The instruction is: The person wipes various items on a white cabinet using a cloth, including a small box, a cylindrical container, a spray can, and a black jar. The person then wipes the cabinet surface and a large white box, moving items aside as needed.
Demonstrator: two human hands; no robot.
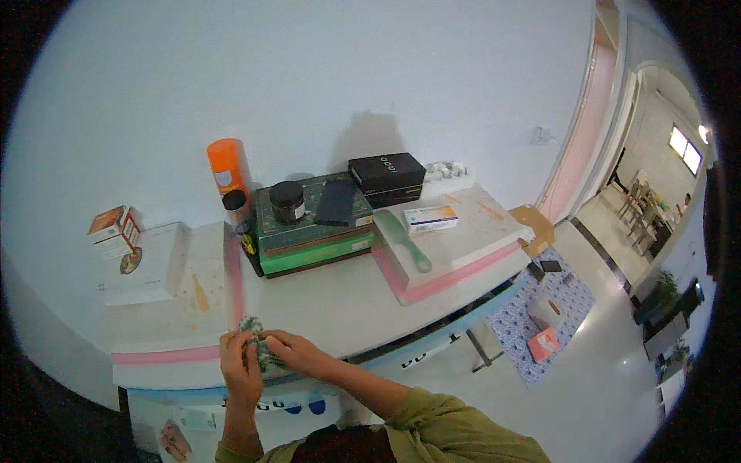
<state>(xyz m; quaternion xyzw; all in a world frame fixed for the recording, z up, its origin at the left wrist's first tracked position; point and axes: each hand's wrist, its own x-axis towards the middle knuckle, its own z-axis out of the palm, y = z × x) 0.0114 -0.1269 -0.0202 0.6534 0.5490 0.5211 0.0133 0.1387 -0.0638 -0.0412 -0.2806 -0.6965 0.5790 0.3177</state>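
Both hands meet near the table's front edge on a small bunched green and white item, which looks soft, though its exact kind is unclear. My left hand grips it from the left side. From the right, my right hand pinches it between thumb and fingers. Part of the item hangs below the hands, and the fingers cover some of it. Beneath it lies the bare white tabletop, beside a pink-edged white foam slab.
Stacked green boxes carry a black-lidded jar, a dark flat case and a black box. An orange can stands by the wall. A green shoehorn-like tool and a medicine box lie on another slab.
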